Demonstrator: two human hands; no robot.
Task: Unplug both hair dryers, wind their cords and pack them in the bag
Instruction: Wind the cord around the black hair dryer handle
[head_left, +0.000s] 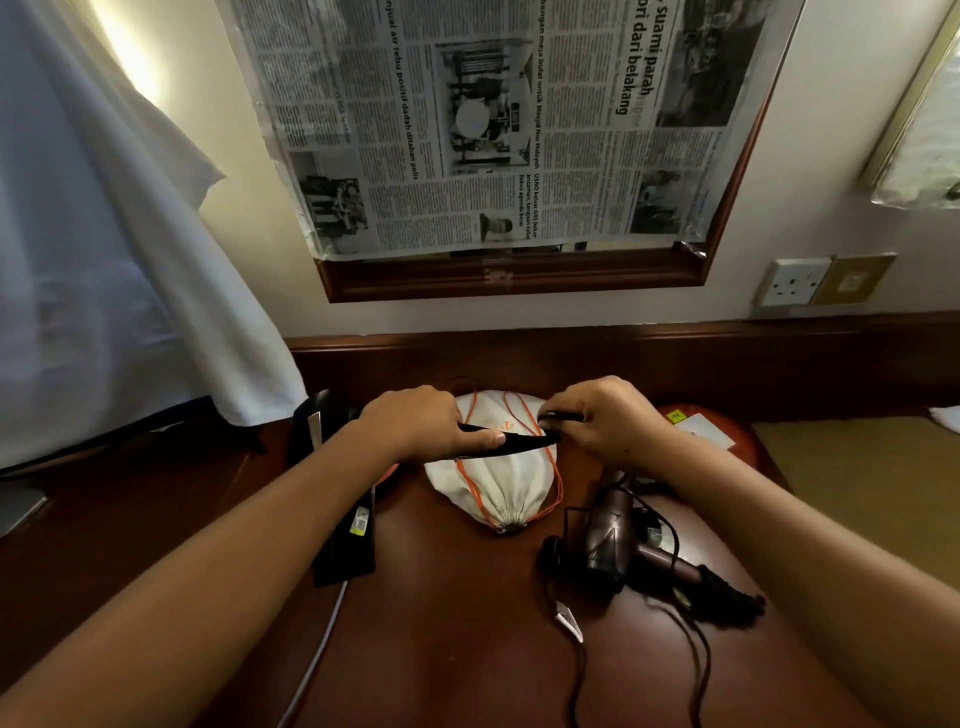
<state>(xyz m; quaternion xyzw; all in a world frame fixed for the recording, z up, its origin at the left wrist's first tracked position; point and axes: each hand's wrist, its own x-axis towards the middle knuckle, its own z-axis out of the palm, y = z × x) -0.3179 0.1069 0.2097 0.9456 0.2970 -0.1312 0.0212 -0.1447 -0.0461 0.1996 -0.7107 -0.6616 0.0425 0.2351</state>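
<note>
A white drawstring bag (506, 486) with orange cords lies on the dark wooden table (441, 623), its gathered mouth toward me. Above it my left hand (421, 423) and my right hand (602, 418) both grip a stretch of black cord (511, 444), folded into loops between them. A brown hair dryer (618, 545) lies on the table to the right of the bag, its black cord (696, 649) trailing loose toward me with a white tag. A black hair dryer (343, 540) lies at the left, partly under my left forearm.
A white wall socket (792, 282) sits on the wall at the right, with nothing plugged in. A mirror frame covered with newspaper (493, 130) hangs above the table. White cloth (104, 260) hangs at the left. A red round object (711, 431) with papers lies behind my right hand.
</note>
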